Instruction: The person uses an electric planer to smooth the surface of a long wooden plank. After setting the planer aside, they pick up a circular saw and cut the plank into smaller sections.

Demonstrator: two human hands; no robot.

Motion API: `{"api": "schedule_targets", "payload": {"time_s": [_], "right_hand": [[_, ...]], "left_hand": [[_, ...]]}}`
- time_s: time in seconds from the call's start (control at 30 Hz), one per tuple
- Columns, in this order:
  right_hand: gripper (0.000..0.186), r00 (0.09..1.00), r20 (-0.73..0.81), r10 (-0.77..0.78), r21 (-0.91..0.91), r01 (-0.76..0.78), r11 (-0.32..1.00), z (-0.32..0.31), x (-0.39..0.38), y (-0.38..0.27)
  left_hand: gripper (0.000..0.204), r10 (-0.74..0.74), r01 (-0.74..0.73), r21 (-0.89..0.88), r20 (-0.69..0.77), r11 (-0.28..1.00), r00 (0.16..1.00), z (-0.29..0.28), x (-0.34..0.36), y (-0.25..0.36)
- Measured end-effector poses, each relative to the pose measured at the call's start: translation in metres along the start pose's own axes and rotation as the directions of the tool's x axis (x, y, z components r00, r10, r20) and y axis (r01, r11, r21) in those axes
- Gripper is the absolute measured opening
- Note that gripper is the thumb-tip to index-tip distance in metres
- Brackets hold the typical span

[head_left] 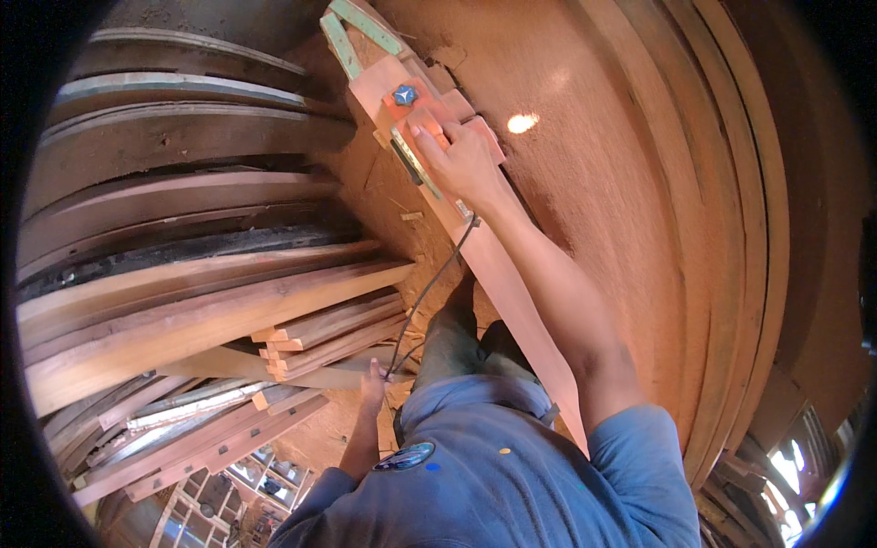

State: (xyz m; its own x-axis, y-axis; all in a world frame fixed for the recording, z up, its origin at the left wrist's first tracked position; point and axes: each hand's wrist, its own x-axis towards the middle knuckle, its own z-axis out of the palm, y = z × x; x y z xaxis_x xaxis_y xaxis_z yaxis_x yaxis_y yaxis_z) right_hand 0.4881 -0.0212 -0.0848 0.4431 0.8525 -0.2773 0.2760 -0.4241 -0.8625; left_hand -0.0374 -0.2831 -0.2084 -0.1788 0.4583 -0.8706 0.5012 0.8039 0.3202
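My right hand point(459, 157) grips the handle of an orange electric planer point(416, 114) with a blue knob, which rests on a long reddish wooden plank point(521, 310). The plank runs from near my body up and away toward two pale green strips point(352, 36) at its far end. My left hand point(372, 379) hangs low beside my leg, with the planer's black power cord point(425, 297) passing close to it; whether the fingers hold the cord I cannot tell.
A stack of long wooden boards point(201, 310) lies at my left, with shorter offcuts point(329, 338) on top. Curved planks point(731, 228) line the right side. The floor point(585, 164) is covered in reddish sawdust. A window frame point(247, 479) lies at lower left.
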Motion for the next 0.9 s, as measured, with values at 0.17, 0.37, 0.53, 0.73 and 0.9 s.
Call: {"api": "schedule_targets", "payload": {"time_s": [0.17, 0.37, 0.53, 0.73, 0.9], "right_hand": [[0.057, 0.986, -0.114, -0.125, 0.022, 0.129, 0.991, 0.020, 0.047, -0.017], [0.059, 0.938, -0.223, -0.265, -0.042, 0.262, 0.964, 0.034, 0.098, -0.038], [0.062, 0.959, -0.092, -0.268, -0.033, 0.266, 0.963, 0.042, 0.139, -0.055], [0.063, 0.967, -0.029, -0.253, -0.007, 0.253, 0.968, 0.033, 0.113, -0.045], [0.056, 0.921, -0.014, -0.388, 0.051, 0.388, 0.920, 0.005, -0.078, 0.028]], "left_hand": [[0.067, 0.031, -0.029, -0.152, 0.010, 0.988, 0.999, 0.006, 0.008, 0.034], [0.061, 0.110, -0.110, -0.197, -0.011, 0.974, 0.994, 0.015, 0.013, 0.068], [0.062, 0.133, -0.126, -0.234, 0.012, 0.964, 0.991, 0.020, 0.018, 0.085], [0.066, 0.210, -0.217, -0.209, -0.057, 0.953, 0.976, 0.018, 0.014, 0.083], [0.070, 0.080, -0.068, 0.074, -0.165, 0.995, 0.983, -0.003, 0.001, -0.039]]}}
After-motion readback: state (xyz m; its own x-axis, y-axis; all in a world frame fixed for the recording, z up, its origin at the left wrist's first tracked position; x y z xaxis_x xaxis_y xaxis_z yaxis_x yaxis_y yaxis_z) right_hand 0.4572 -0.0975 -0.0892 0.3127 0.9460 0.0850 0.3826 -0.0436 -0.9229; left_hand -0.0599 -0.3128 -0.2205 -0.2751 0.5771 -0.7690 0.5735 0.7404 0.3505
